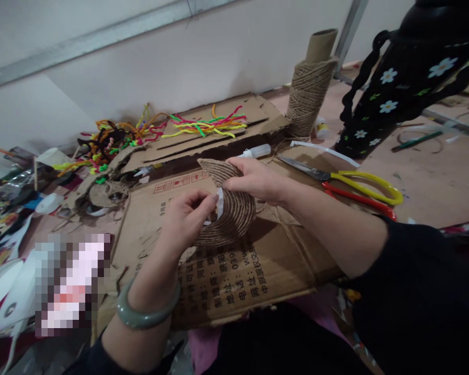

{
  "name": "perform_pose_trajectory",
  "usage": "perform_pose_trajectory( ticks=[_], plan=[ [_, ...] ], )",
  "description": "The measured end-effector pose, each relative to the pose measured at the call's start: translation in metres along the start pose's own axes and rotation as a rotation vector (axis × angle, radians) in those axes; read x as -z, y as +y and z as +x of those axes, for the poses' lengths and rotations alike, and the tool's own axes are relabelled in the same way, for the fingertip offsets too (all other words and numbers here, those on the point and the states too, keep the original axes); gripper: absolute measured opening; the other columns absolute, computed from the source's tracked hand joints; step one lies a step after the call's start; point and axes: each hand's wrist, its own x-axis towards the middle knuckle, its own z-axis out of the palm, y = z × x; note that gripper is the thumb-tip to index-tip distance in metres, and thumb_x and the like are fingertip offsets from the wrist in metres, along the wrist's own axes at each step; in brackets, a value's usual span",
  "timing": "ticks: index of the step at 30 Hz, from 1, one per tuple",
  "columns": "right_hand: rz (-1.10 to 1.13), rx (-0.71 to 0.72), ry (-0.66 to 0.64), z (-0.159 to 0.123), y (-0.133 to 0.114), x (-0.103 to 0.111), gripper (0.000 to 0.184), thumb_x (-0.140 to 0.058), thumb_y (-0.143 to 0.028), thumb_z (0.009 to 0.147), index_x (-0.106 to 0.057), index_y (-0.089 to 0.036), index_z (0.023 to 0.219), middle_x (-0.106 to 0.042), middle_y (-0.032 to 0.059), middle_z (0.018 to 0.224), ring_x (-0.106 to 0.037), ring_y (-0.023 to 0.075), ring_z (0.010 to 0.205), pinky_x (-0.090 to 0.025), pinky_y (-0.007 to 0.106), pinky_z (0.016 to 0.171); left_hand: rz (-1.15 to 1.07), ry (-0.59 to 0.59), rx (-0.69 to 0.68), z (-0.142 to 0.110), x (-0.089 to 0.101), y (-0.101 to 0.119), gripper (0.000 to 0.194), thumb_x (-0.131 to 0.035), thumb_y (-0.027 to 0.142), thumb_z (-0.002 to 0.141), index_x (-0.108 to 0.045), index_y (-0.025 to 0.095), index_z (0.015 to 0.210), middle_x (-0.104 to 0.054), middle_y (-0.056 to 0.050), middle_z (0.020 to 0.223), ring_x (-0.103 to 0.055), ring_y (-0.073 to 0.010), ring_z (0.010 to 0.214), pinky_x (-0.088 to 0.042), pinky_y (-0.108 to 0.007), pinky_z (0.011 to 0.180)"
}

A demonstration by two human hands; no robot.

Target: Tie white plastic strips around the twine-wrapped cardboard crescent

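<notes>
A rounded piece covered in rows of jute twine [236,221], with a pointed tip at its upper left, is held over a flat cardboard sheet [293,260]. My right hand [254,179] grips its upper part, thumb on the near side. At the inner edge runs a white strip [220,204]. My left hand [187,216] is closed in a pinch against that strip, its fingertips partly hidden. Yellow-and-red-handled scissors [336,182] lie to the right of my right hand. Just behind the hands is a small translucent bottle [258,151].
A twine spool [310,94] stands at the back, beside a tall black flowered bottle [398,88]. Bright fuzzy stems [207,125] lie on cardboard near the wall. Twine scraps [105,192] and a white appliance with a cord [21,291] occupy the left.
</notes>
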Motion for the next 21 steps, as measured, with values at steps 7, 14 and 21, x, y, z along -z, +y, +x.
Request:
perform_pose_trajectory(
  ticks=[7, 14, 21],
  plan=[
    [-0.008, 0.007, 0.006, 0.0008, 0.0028, -0.0005, 0.014, -0.054, -0.019, 0.063, -0.051, -0.018, 0.076, -0.052, -0.0024, 0.071, -0.047, 0.0106, 0.064, -0.035, 0.022, 0.053, 0.116, -0.216, -0.036, -0.0009, 0.0012, -0.0059, 0.026, -0.051, 0.038, 0.083, -0.058, 0.019, 0.066, -0.050, 0.001, 0.057, -0.044, -0.0118, 0.054, -0.034, -0.023, 0.049],
    [0.019, 0.002, 0.021, -0.0007, 0.0009, -0.0019, 0.014, -0.054, -0.018, 0.062, -0.052, -0.018, 0.076, -0.051, -0.0030, 0.069, -0.046, 0.0103, 0.062, -0.035, 0.023, 0.053, 0.045, -0.235, 0.016, -0.0011, 0.0008, -0.0090, 0.030, -0.052, 0.042, 0.082, -0.057, 0.018, 0.065, -0.049, 0.001, 0.058, -0.044, -0.0120, 0.055, -0.035, -0.023, 0.050],
    [0.027, 0.015, 0.042, -0.0009, -0.0018, -0.0005, 0.012, -0.053, -0.016, 0.063, -0.051, -0.017, 0.074, -0.050, -0.0034, 0.068, -0.044, 0.0094, 0.060, -0.034, 0.023, 0.052, -0.046, -0.344, 0.092, -0.0025, 0.0053, -0.0069, 0.028, -0.053, 0.040, 0.083, -0.058, 0.018, 0.066, -0.050, 0.001, 0.056, -0.042, -0.0101, 0.049, -0.031, -0.022, 0.043]
  ],
)
